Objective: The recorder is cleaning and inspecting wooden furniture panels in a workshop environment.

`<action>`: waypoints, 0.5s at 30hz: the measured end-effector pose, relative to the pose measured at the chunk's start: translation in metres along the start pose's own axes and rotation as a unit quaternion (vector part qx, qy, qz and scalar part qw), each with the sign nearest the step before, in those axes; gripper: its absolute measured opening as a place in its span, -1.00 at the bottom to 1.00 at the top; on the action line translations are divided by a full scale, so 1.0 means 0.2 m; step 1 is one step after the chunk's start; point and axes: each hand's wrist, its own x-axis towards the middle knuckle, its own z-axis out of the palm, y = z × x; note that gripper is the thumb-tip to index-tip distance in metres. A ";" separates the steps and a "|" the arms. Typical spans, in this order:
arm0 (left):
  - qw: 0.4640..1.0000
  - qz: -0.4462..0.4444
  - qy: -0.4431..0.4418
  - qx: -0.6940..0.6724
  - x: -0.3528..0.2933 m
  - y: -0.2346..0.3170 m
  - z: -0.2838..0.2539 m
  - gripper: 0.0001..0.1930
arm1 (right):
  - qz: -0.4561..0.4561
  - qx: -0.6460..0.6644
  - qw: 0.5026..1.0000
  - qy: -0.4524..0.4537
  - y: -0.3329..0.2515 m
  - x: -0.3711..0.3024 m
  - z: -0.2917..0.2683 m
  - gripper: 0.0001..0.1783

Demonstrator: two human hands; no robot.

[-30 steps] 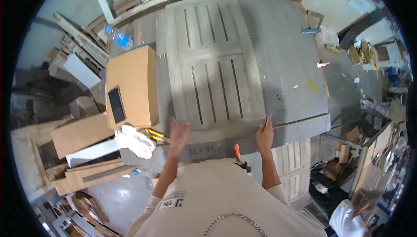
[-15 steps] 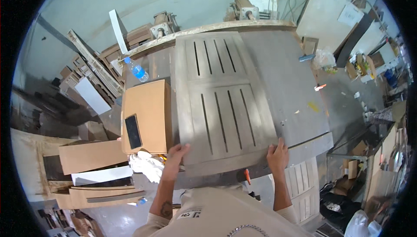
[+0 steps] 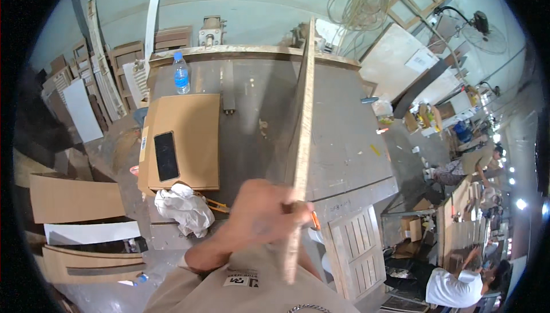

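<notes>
One door panel (image 3: 306, 118) stands on edge over a grey workbench (image 3: 349, 158), its near end in the left hand (image 3: 266, 207).

From my remote post, I judge the tipping onto edge as done; setting the panel down, on the bench or off it, is not yet done. Whether its lower edge bears on the bench I cannot tell. The left forearm (image 3: 213, 251) reaches in from the lower left, the slightly blurred hand closed around the panel's near edge, pinching it just ahead of the chest. Beyond the panel I catch only a sliver of right forearm (image 3: 311, 260); the right hand is masked, so I cannot tell its grip. A cardboard box (image 3: 195, 135) sits apart, at left.
</notes>
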 end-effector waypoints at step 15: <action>0.909 -0.304 0.086 -0.273 0.01 -1.56 0.75 -0.48 | -0.262 0.116 0.954 0.085 -1.16 -0.61 -0.66 -0.38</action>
